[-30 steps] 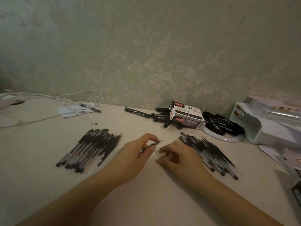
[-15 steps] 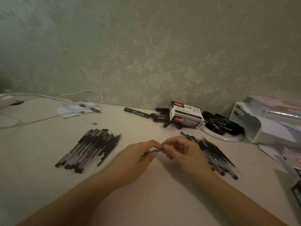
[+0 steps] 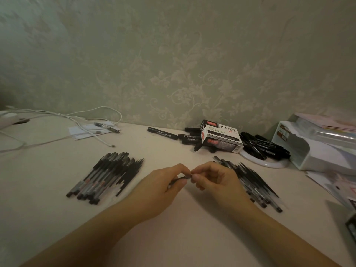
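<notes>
The left hand (image 3: 161, 186) pinches a thin pen (image 3: 180, 179) by its shaft, and the right hand (image 3: 217, 182) pinches its tip, apparently fitting a small part. The left pile (image 3: 104, 176), left of the grip, looks finished. The right pile (image 3: 254, 182), just right of it, likely waits.

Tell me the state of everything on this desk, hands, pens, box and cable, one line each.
left hand: pinches the thin refill.
right hand: pinches the thin refill's tip end.
thin refill: lifted, between both hands.
left pen pile: lying flat, aligned.
right pen pile: lying flat, fanned out.
marker box: looks closed, resting on markers.
cable: plug end lying free.
</notes>
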Motion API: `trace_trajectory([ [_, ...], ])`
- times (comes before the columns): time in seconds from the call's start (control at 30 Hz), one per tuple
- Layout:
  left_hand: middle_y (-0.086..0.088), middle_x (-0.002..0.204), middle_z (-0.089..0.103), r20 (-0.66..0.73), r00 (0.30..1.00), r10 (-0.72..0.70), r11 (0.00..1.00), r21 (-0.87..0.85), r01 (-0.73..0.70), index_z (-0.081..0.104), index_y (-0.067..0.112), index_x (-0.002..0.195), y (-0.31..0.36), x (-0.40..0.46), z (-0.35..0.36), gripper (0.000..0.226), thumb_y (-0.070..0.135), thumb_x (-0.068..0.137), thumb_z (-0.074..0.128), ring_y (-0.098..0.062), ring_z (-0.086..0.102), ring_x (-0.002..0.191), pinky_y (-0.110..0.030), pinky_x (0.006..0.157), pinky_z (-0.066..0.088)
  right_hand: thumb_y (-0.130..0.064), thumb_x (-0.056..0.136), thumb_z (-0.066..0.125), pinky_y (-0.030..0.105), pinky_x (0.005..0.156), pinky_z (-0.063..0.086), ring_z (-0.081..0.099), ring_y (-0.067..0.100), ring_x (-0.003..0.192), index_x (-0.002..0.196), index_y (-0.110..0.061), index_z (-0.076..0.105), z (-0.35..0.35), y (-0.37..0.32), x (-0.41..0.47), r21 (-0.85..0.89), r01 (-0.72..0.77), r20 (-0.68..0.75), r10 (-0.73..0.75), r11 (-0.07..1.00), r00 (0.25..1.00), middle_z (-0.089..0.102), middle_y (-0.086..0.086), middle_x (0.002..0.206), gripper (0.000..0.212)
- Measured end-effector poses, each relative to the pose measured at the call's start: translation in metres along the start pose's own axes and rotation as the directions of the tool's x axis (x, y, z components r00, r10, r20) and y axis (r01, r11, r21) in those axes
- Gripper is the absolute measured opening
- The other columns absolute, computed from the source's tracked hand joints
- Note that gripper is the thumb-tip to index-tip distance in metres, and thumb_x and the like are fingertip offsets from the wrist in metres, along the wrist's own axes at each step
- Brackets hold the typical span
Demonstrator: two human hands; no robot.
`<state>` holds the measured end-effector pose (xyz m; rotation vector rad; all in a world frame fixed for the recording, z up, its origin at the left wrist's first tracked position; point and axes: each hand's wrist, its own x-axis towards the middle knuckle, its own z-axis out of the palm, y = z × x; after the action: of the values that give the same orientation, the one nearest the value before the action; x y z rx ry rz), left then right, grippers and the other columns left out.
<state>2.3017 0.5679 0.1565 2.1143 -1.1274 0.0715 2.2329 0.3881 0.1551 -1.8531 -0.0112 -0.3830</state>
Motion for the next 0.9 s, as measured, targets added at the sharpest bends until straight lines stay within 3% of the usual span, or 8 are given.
trace_trajectory([
  [0.17,0.009,0.086,0.06,-0.004,1.0,0.015,1.0,0.027,-0.015,0.064,0.027,0.108,0.0017,0.0011,-0.0018,0.019,0.028,0.099,0.047,-0.003,0.051,0.075,-0.017,0.067,0.037,-0.007,0.085,0.073,0.017,0.069,0.054,0.07,0.009,0.075,0.09,-0.017,0.074,0.0001,-0.0001,-0.001,0.011,-0.014,0.032,0.013,1.0,0.999,0.075,0.001,0.081,0.011],
  [0.3,0.005,0.092,0.06,-0.018,0.998,0.065,0.99,0.123,-0.062,0.065,0.024,0.113,0.0007,0.0029,-0.0019,0.022,0.024,0.099,0.049,-0.006,0.05,0.085,-0.017,0.076,0.038,-0.016,0.088,0.071,0.013,0.065,0.051,0.069,0.006,0.07,0.089,-0.014,0.074,-0.0006,0.0019,-0.0004,-0.004,-0.036,0.036,0.036,0.999,0.999,0.075,0.001,0.077,0.004],
  [0.53,0.011,0.087,0.059,-0.089,0.993,0.084,0.991,0.112,-0.073,0.067,0.029,0.109,0.0007,0.0022,0.0018,0.018,0.03,0.095,0.055,-0.005,0.053,0.079,-0.024,0.072,0.046,-0.056,0.089,0.049,0.014,0.053,0.042,0.053,0.004,0.051,0.063,-0.024,0.064,0.0072,0.0047,-0.0002,-0.194,-0.003,-0.015,0.001,0.981,1.0,0.061,-0.005,0.056,0.043],
  [0.6,0.013,0.087,0.059,-0.107,0.991,0.08,0.992,0.106,-0.069,0.067,0.03,0.108,0.0005,0.0015,0.0014,0.017,0.031,0.094,0.056,-0.004,0.054,0.079,-0.022,0.072,0.046,-0.056,0.09,0.051,0.013,0.056,0.043,0.056,0.002,0.057,0.071,-0.027,0.065,0.0062,0.0054,0.0008,-0.189,0.005,-0.005,-0.006,0.982,1.0,0.065,-0.005,0.064,0.038],
  [0.67,0.015,0.088,0.059,-0.117,0.99,0.076,0.992,0.109,-0.063,0.066,0.032,0.108,0.0002,0.0014,0.0008,0.017,0.031,0.094,0.056,-0.003,0.055,0.08,-0.019,0.072,0.045,-0.045,0.091,0.061,0.014,0.06,0.045,0.059,0.0,0.065,0.084,-0.031,0.066,0.0033,0.0066,0.0015,-0.166,0.003,0.039,0.004,0.986,0.999,0.068,-0.005,0.077,0.017],
  [0.73,0.014,0.088,0.06,-0.117,0.99,0.079,0.992,0.105,-0.067,0.066,0.032,0.108,0.0002,0.0017,0.0009,0.017,0.031,0.094,0.057,-0.003,0.055,0.08,-0.018,0.071,0.045,-0.036,0.093,0.064,0.014,0.06,0.044,0.057,0.0,0.064,0.086,-0.029,0.066,0.0013,0.0081,0.0015,-0.158,0.017,0.072,-0.006,0.987,0.997,0.067,-0.007,0.076,0.01],
  [0.9,0.012,0.086,0.058,-0.104,0.99,0.1,0.992,0.085,-0.091,0.065,0.034,0.108,0.001,0.0019,0.0024,0.017,0.03,0.093,0.059,-0.004,0.054,0.079,-0.021,0.07,0.046,-0.051,0.094,0.049,0.013,0.051,0.037,0.045,0.003,0.05,0.065,-0.018,0.059,0.0064,0.0075,0.0016,-0.22,0.044,0.026,-0.04,0.975,0.999,0.053,-0.008,0.054,0.045],
])
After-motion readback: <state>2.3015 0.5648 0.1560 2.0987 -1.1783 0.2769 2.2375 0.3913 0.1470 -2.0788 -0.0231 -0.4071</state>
